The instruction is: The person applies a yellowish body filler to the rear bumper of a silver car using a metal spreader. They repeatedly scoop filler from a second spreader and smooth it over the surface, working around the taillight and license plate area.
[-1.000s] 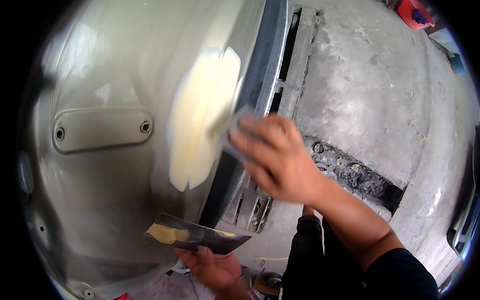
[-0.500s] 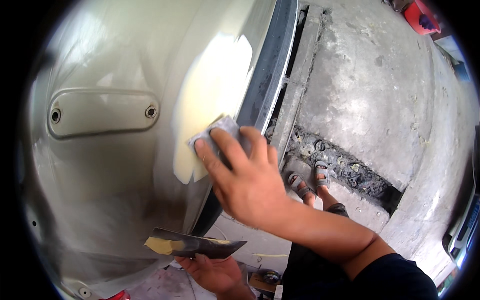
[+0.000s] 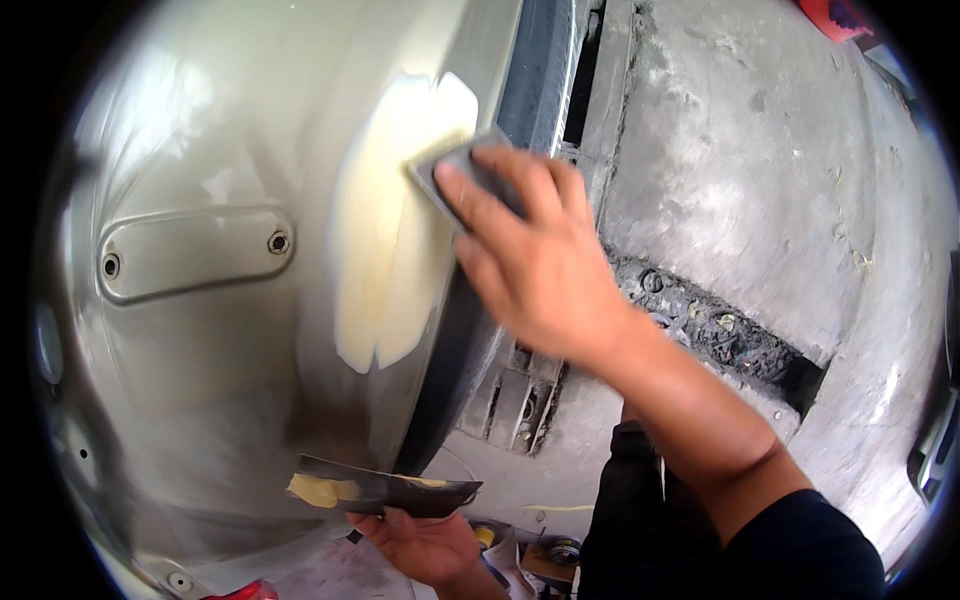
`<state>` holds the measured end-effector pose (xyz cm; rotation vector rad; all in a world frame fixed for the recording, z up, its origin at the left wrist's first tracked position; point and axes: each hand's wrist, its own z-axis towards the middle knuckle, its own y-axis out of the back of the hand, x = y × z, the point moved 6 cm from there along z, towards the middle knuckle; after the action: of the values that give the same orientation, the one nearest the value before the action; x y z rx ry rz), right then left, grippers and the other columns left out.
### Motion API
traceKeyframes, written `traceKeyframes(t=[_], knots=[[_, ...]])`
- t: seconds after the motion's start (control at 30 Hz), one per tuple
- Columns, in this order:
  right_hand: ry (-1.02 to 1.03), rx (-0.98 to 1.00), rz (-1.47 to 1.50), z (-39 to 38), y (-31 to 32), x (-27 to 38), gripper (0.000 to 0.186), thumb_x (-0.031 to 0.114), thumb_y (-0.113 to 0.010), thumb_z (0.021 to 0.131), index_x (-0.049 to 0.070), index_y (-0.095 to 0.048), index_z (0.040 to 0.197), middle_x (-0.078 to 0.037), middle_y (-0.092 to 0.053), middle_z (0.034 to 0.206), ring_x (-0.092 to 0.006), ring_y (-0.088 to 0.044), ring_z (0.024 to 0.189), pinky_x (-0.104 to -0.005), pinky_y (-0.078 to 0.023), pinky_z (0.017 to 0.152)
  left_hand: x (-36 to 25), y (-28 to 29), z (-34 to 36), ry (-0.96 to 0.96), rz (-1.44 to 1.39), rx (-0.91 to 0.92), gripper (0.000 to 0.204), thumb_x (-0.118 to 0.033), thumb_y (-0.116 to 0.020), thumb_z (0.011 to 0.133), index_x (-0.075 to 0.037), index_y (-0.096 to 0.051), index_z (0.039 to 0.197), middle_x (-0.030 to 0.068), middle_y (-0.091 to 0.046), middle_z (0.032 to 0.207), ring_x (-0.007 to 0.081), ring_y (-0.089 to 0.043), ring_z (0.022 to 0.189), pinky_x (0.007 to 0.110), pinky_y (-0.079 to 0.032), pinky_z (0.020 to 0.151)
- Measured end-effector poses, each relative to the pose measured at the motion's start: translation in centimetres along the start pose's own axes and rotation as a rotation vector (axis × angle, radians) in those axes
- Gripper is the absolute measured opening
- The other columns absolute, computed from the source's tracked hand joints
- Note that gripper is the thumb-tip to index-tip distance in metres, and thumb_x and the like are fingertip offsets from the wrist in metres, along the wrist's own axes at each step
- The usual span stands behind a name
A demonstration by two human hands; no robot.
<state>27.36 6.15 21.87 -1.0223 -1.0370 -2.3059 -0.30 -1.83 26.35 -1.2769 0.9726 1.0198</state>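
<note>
My right hand [image 3: 550, 265] grips a thin grey putty spreader [image 3: 438, 172] between thumb and fingers. Its edge rests at the right side of a pale yellow putty patch [image 3: 380, 235], which is smeared lengthwise on the beige car panel [image 3: 215, 370]. The patch has a notch at its near end and a ragged far end. Lower down, my left hand [image 3: 430, 548] holds a dark flat putty board [image 3: 415, 495] from beneath. A lump of yellow putty [image 3: 312, 490] sits on the board's left end.
A recessed oval plate [image 3: 195, 255] with two holes lies left of the patch. Black trim [image 3: 525, 90] borders the panel's right edge. Beyond are a concrete floor [image 3: 740, 170], a debris-filled trench [image 3: 715, 325] and a red bucket [image 3: 835, 18].
My right hand and the spreader have moved away from me, up along the patch. The putty near its closer end is now uncovered and shows a lengthwise ridge. My left hand stays low with the board.
</note>
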Motion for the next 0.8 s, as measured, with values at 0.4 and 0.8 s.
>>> traceKeyframes(t=[0.4, 0.8], knots=[[0.110, 0.124, 0.214, -4.2, -3.3, 1.2, 0.057, 0.007, -0.065, 0.074, 0.014, -0.059, 0.130, -0.011, -0.048, 0.130, -0.0416, -0.042, 0.121, -0.0503, -0.042, 0.092, 0.5, -0.7, 0.5, 0.037, 0.042, 0.067, 0.045, -0.006, -0.050, 0.098, -0.006, -0.036, 0.140, 0.0118, -0.049, 0.140, 0.0232, -0.053, 0.123, 0.043, -0.044, 0.105], [0.065, -0.012, 0.118, 0.2, -1.4, -1.2, 0.052, 0.008, -0.062, 0.075, 0.013, -0.061, 0.127, -0.013, -0.049, 0.126, -0.0383, -0.045, 0.116, -0.0498, -0.043, 0.090, 0.8, -1.0, 0.4, 0.014, 0.088, 0.024, 0.044, -0.009, -0.050, 0.098, -0.005, -0.036, 0.139, 0.0121, -0.050, 0.139, 0.0241, -0.053, 0.123, 0.043, -0.044, 0.106]])
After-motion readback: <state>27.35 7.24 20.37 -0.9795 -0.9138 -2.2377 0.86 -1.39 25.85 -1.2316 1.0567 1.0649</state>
